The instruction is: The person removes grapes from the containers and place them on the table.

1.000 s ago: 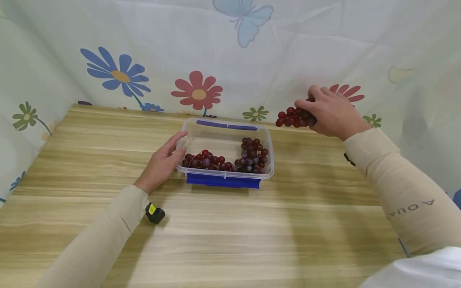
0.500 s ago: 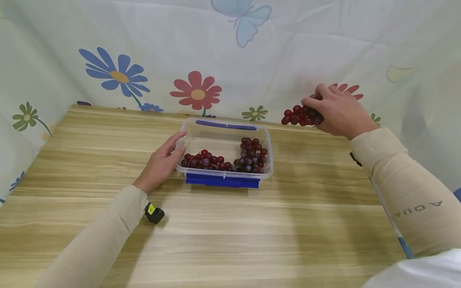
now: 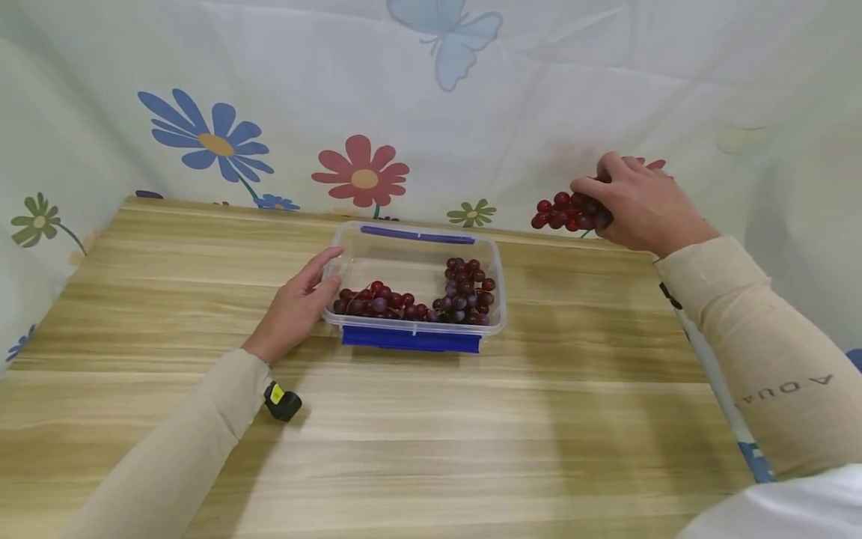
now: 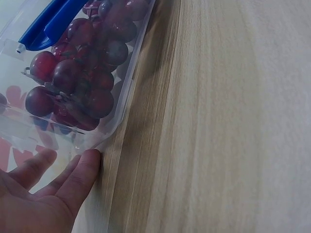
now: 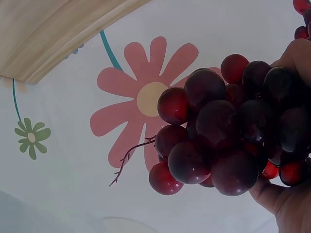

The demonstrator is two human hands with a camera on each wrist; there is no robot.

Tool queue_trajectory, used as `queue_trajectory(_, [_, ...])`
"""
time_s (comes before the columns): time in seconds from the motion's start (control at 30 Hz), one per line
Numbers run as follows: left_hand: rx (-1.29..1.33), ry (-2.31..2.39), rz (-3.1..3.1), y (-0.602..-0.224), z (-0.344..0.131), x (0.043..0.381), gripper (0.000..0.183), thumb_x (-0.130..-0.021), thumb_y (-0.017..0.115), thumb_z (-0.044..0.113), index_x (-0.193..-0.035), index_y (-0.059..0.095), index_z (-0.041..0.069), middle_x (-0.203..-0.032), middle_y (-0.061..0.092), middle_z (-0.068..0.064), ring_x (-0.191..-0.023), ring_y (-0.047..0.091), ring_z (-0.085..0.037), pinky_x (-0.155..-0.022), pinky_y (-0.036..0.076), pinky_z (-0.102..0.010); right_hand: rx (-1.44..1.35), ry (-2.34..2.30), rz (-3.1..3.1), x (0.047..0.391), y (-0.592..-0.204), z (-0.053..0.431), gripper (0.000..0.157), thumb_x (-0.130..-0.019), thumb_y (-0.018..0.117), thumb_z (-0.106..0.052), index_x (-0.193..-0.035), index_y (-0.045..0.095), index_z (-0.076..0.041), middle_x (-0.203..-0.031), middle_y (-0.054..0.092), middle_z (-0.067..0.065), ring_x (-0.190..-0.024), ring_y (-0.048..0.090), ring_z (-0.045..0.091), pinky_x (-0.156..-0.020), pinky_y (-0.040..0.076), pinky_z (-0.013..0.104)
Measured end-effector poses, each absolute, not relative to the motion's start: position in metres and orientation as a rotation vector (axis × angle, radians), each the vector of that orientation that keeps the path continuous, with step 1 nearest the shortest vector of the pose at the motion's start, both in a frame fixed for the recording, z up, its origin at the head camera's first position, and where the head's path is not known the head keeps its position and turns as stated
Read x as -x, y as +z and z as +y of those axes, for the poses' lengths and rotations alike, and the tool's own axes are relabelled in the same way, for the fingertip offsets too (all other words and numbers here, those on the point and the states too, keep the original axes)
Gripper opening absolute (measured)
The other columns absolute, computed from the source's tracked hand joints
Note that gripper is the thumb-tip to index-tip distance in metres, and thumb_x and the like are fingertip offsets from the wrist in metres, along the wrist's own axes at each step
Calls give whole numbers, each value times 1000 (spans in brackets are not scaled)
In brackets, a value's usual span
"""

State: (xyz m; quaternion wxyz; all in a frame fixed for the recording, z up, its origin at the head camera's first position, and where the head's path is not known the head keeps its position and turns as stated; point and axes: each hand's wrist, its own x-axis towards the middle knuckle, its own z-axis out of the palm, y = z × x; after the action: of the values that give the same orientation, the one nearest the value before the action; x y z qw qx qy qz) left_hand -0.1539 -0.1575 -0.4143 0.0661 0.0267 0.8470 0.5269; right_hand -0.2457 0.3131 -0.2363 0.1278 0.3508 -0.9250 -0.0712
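My right hand holds a bunch of dark red grapes in the air above the table's back right. The right wrist view shows these grapes large, a bare stem tip poking out, with the fingers curled round them. A clear plastic container with blue clips stands on the table, its top uncovered. Inside lie more grapes, along its front and right side. My left hand rests against the container's left end with fingers extended; in the left wrist view its fingertips are right at the container's corner.
The wooden table extends all round the container. A white curtain with printed flowers and a butterfly hangs behind its back edge and along both sides. A black wrist device sits under my left wrist.
My right hand has moved a little to the right with its grapes, away from the container. The left hand keeps its place at the container, and the head view has shifted slightly.
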Motion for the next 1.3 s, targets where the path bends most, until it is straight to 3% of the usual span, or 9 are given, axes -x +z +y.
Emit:
queue_trajectory(0.27, [-71, 1600, 2543, -413, -158, 155, 56, -107, 44, 58, -161, 33, 46, -173, 26, 3, -159, 31, -37, -121, 33, -68, -1012, -234, -2711, 251, -232, 316, 50, -77, 76, 1, -121, 60, -17, -105, 53, 20, -85, 53, 39, -60, 50, 56])
queue_trajectory(0.53, [-74, 1592, 2547, -414, -158, 156, 56, -108, 44, 55, -162, 32, 44, -174, 26, 2, -158, 31, -39, -121, 33, -69, -964, -273, -2759, 253, -228, 317, 55, -79, 81, -5, -127, 60, -21, -110, 53, 19, -91, 54, 39, -68, 51, 62])
queue_trajectory(1.13, [-66, 1589, 2541, -412, -157, 156, 60, -107, 43, 61, -162, 31, 43, -173, 27, 0, -157, 34, -41, -121, 33, -69, -1014, -227, -2709, 254, -234, 319, 54, -76, 81, 0, -123, 60, -18, -106, 54, 20, -87, 55, 40, -63, 51, 57])
queue_trajectory(1.3, [-66, 1584, 2548, -412, -157, 156, 59, -107, 43, 59, -162, 31, 42, -173, 27, -1, -156, 34, -41, -121, 33, -69, -1030, -208, -2655, 255, -240, 319, 47, -77, 73, 4, -117, 60, -15, -103, 54, 20, -84, 55, 40, -58, 48, 55])
